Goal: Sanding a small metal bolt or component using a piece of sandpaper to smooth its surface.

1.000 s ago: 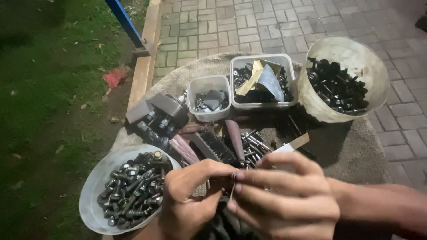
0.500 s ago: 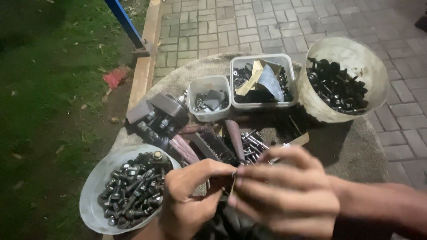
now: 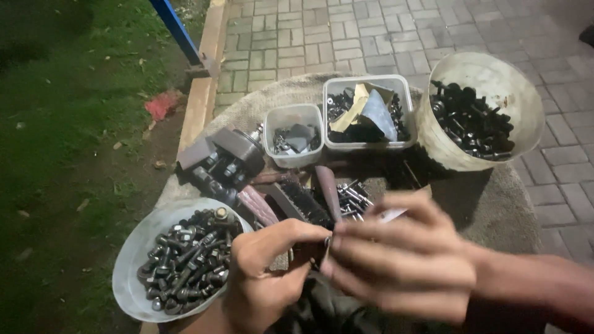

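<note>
- A small dark fastener (image 3: 328,242), probably a bolt or nut, sits pinched between the fingertips of both hands at the near centre, raised above the tabletop (image 3: 495,204); it is too small and too covered to name surely.
- The shallow bowl (image 3: 139,247) at the near left is heaped with grey bolts and nuts, within easy reach of the left hand (image 3: 266,272).
- The left hand curls thumb and forefinger narrowly onto the fastener, as if steadying it.
- Dark blocky metal parts (image 3: 226,158) and reddish tool handles (image 3: 260,207) lie between bowl and tubs.
- A small clear tub (image 3: 292,135) and a larger clear tub (image 3: 369,111) stand at the far centre, apparently keeping the kinds apart; folded paper hides much of the larger one's contents.
- The right hand (image 3: 402,266) is blurred, fingers closed in on the same fastener; it covers the tabletop behind it.
- The pale bucket (image 3: 489,105) at the far right leans, showing black bolts.
- The night light leaves the grass at the left dim.
</note>
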